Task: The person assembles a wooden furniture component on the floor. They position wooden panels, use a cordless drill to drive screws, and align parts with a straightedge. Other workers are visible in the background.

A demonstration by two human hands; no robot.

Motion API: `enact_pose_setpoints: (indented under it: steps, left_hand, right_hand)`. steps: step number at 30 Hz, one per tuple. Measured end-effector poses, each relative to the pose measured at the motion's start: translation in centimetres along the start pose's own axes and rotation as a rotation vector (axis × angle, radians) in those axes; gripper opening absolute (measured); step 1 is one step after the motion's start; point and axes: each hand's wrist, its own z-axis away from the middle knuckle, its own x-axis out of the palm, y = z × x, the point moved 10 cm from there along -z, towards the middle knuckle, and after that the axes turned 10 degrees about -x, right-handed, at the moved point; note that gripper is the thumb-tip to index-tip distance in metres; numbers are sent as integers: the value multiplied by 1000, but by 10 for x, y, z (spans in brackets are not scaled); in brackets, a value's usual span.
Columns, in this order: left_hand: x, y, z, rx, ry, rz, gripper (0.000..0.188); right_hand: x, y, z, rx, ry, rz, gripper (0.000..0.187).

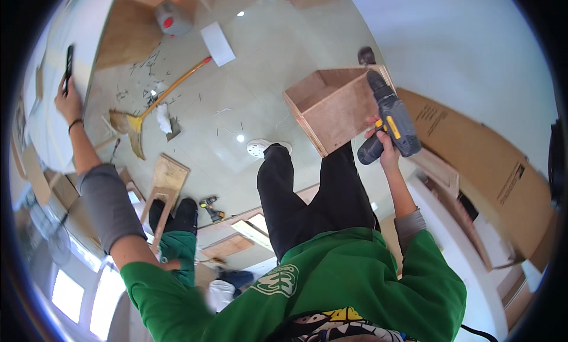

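My right hand (386, 145) is wrapped round the grip of a grey and black cordless drill (397, 120) with yellow accents. The drill overlaps the right side of an open wooden box (334, 114), which stands near my right leg. Stretched out to the far left, my left hand (69, 105) is closed on a slim black object (69, 64) over a white surface (65, 123). Its kind is too small to make out.
A yellow-handled broom (177, 81) lies on the floor among scattered debris. Beyond it stands a grey jug (171, 19). Another drill (211, 209) lies near a co-worker in green (180, 250) at lower left. Large cardboard (473, 158) leans at the right.
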Motion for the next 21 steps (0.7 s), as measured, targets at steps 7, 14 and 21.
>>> enact_pose_setpoints:
  steps: [7, 14, 21]
  left_hand:
    - [-24, -29, -29, -73, -55, -198, 44]
    - [-62, 137, 82, 295, 406, -208, 56]
    - [89, 466, 465, 352, -621, 331, 44]
  right_hand:
    - [-52, -21, 54, 15, 303, -15, 45]
    - [-85, -17, 95, 133, 385, 16, 39]
    - [-97, 3, 128, 242, 474, -154, 35]
